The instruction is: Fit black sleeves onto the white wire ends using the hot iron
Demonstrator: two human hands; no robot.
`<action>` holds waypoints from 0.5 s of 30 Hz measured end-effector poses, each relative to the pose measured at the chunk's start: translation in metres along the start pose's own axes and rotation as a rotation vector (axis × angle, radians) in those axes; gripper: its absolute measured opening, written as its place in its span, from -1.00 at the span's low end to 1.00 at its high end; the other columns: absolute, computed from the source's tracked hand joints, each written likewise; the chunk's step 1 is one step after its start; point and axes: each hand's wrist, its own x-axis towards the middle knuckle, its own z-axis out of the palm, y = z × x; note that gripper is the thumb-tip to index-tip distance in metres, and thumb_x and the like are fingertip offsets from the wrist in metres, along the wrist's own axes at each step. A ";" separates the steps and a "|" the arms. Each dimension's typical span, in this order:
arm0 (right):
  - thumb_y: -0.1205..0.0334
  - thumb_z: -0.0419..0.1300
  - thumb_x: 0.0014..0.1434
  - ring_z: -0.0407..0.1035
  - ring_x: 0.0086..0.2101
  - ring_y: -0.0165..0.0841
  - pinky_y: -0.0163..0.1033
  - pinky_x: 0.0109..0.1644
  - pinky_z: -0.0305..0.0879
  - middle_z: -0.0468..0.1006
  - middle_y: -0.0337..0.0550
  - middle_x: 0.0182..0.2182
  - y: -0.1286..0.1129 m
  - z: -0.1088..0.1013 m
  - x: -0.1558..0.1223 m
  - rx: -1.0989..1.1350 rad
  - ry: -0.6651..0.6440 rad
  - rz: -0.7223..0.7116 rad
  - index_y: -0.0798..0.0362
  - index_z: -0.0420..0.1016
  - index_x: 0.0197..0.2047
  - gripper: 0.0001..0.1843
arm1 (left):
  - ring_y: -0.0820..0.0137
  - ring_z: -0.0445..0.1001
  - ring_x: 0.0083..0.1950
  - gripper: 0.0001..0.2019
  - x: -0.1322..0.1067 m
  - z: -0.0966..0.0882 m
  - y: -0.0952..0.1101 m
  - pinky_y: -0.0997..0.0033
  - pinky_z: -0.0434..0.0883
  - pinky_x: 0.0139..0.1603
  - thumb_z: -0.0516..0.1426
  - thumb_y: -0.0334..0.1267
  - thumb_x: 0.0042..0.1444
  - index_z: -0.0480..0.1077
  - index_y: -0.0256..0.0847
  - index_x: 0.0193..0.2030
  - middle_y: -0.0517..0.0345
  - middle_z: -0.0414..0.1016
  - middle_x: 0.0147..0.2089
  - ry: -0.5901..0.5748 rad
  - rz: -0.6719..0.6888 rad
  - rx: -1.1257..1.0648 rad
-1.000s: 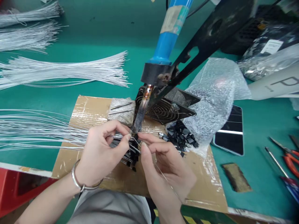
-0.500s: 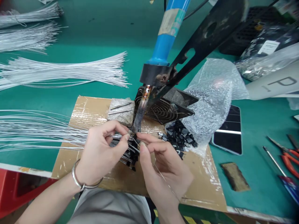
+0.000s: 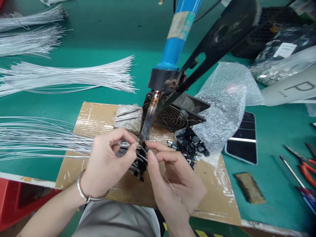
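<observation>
My left hand [image 3: 108,161] pinches the end of a thin white wire [image 3: 49,144] and holds it at the tip of a fixed soldering iron [image 3: 149,120] with a blue handle [image 3: 176,36]. My right hand [image 3: 172,174] pinches a fine strand of solder wire [image 3: 172,187] and brings its end to the same tip. Both hands hover over a taped cardboard sheet [image 3: 98,115]. Beneath my fingers lies a bundle of wires ending in small black parts [image 3: 139,164].
Several fans of white wires [image 3: 69,75] lie on the green bench at left. A small fan [image 3: 172,117], loose black components [image 3: 190,146], bubble wrap [image 3: 227,98], a phone [image 3: 243,141], a brown pad [image 3: 249,187] and red-handled pliers [image 3: 306,168] are at right.
Almost nothing differs. Both hands keep their pinches at the iron's tip, with only a slight shift of the view.
</observation>
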 end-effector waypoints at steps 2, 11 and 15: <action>0.39 0.32 0.30 0.66 -0.10 -0.37 -0.27 0.03 0.53 0.76 -0.21 -0.11 0.000 0.000 0.000 0.002 -0.001 -0.007 -0.03 0.49 -0.33 -0.82 | 0.39 0.47 -0.41 -0.89 0.000 0.000 0.001 0.50 0.12 -0.57 0.19 -0.30 0.07 0.50 -0.19 -0.45 0.05 0.66 -0.34 0.001 0.003 0.002; 0.43 0.29 0.29 0.66 -0.09 -0.33 -0.23 0.02 0.55 0.75 -0.16 -0.11 0.002 0.003 0.000 -0.018 0.003 -0.067 -0.02 0.49 -0.32 -0.82 | 0.39 0.50 -0.39 -0.90 0.000 0.000 0.001 0.51 0.14 -0.56 0.20 -0.31 0.07 0.50 -0.18 -0.44 0.09 0.67 -0.34 -0.005 -0.004 -0.013; 0.46 0.29 0.28 0.66 -0.08 -0.32 -0.21 0.05 0.54 0.75 -0.15 -0.09 0.003 0.001 -0.001 -0.010 -0.016 -0.072 -0.01 0.49 -0.30 -0.81 | 0.38 0.51 -0.38 -0.91 0.000 0.000 0.000 0.51 0.17 -0.55 0.20 -0.32 0.08 0.51 -0.18 -0.43 0.08 0.67 -0.33 -0.007 -0.001 -0.008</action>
